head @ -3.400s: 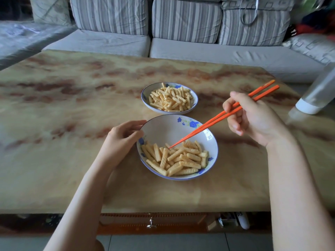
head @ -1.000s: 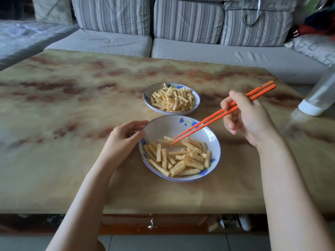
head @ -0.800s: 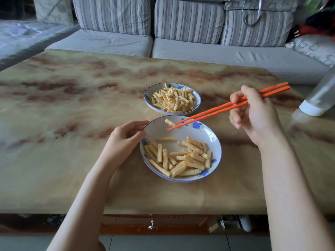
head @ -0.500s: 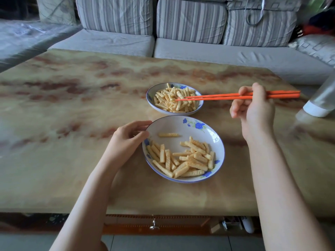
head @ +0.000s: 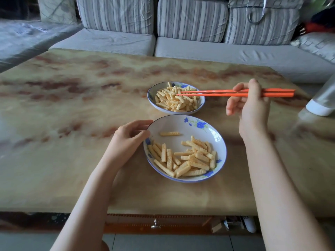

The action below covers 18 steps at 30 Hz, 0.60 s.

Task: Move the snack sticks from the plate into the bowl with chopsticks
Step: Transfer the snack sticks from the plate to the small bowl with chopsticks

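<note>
Head: chopsticks (head: 217,95) over bowl (head: 149,98) (right hand (head: 251,107)).

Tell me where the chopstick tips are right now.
In the head view the chopsticks lie nearly level right of centre, held by the right hand, their tips over the snack sticks in the bowl, just beyond the plate.
</note>
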Available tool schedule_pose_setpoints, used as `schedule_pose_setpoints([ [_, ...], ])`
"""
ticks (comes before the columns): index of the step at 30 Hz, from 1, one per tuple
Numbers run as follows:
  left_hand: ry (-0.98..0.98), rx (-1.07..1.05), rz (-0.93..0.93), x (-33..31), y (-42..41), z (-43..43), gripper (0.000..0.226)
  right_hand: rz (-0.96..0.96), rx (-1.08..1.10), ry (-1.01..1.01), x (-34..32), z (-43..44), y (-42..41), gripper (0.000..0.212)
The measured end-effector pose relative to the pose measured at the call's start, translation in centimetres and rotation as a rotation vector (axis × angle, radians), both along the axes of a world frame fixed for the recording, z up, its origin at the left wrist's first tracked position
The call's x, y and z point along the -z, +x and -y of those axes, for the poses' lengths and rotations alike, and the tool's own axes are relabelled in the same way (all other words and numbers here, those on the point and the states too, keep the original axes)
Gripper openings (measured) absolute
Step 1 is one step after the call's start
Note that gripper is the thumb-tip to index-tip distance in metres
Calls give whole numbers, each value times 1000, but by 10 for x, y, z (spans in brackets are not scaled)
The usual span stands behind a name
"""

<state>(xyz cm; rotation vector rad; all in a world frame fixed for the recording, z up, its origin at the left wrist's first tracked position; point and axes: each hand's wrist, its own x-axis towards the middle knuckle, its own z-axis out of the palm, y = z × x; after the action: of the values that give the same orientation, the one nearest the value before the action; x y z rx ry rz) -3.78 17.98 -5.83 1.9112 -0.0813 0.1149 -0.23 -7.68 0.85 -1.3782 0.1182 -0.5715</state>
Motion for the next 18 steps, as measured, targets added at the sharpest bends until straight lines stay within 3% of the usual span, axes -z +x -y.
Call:
schedule_pose_setpoints([
  [10,5,5,-18,-3,-2,1,31,-180,-337,-248,-2,18,-18,42],
  [18,22,-15,5,-3,-2,1,35,-220,-308,-217,5,16,-15,42],
])
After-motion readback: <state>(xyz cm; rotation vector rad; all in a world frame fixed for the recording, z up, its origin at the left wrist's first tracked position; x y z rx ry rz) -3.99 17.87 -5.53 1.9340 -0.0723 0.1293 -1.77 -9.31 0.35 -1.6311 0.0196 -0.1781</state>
